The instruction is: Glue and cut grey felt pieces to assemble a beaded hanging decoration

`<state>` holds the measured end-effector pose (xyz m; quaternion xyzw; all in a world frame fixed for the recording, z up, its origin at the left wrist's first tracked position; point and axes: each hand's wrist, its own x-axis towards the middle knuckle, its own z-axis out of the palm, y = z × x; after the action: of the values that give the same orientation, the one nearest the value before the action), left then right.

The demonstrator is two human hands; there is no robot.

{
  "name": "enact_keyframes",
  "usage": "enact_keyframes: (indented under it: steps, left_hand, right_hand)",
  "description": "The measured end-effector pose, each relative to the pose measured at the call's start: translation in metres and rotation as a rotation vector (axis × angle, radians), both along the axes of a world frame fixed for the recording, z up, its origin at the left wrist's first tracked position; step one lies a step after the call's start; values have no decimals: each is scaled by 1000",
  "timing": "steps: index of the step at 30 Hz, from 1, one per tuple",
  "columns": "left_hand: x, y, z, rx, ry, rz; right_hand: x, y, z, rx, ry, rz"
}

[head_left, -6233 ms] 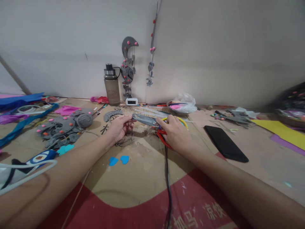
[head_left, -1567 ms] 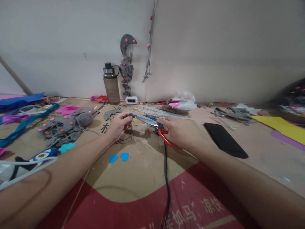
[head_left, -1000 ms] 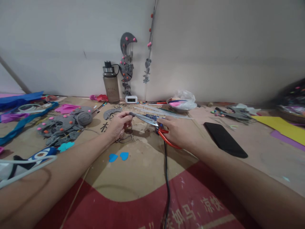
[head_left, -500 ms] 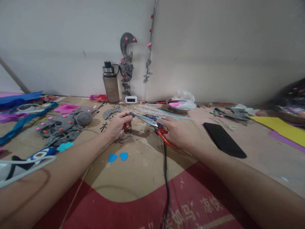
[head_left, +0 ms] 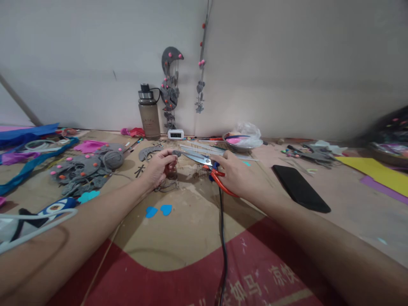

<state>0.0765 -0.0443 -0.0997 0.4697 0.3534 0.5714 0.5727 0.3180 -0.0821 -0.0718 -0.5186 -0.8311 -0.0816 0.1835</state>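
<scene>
My left hand (head_left: 162,168) is closed, pinching a small grey felt piece (head_left: 176,153) between thumb and fingertips. Grey yarn (head_left: 168,185) trails on the cardboard below it. My right hand (head_left: 235,172) grips orange-handled scissors (head_left: 204,160), whose metal blades point left with the tips at the felt piece. Behind the scissors a blue object (head_left: 215,165) with a black cord (head_left: 222,225) is partly hidden. Two blue heart cutouts (head_left: 165,210) lie in front of my left hand. A curved grey felt piece (head_left: 149,152) rests just beyond it.
On the left are a grey felt pile with pompoms (head_left: 79,168) and blue fabric strips (head_left: 41,161). A bottle (head_left: 149,114) and small digital clock (head_left: 175,134) stand by the wall. A black phone (head_left: 299,187) lies right of my right hand, beyond it yellow sheets (head_left: 376,172).
The scissor blades have opened somewhat, and my right hand's fingers have lifted and spread a little. My left hand keeps its pinch on the felt. The whole view has shifted slightly.
</scene>
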Motion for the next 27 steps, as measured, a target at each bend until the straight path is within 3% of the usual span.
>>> enact_keyframes:
  steps: [11, 27]
  left_hand:
    - [3, -4, 1, 35, 65, -62]
    - [3, -6, -2, 73, 160, -81]
  right_hand:
    - [-4, -14, 11, -14, -186, -43]
    - [-5, -16, 12, -57, -166, -44]
